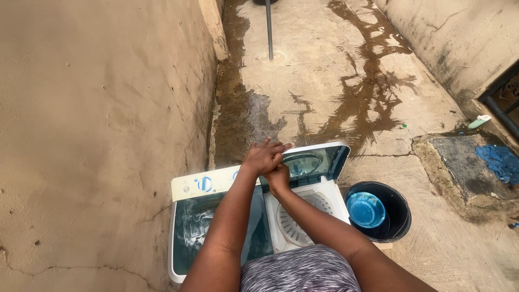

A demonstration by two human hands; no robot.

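Observation:
A white twin-tub washing machine (189, 186) stands against the wall below me. Its control panel has blue dials (204, 184). My left hand (264, 157) lies over the right end of the panel with its fingers spread, on top of my right hand. My right hand (279, 179) is curled just beneath it at the panel's edge; what it grips is hidden. The clear blue lid (319, 160) of the right tub stands raised, showing the white perforated inner cover (289, 224). The left tub's tinted lid (192, 230) is down.
A rough plastered wall (97, 124) runs close along the left. A black bucket (403, 216) holding a blue bowl (366, 209) stands right of the machine. The concrete floor (324, 65) has wet streaks. A blue cloth (500, 161) lies on a dark slab at right.

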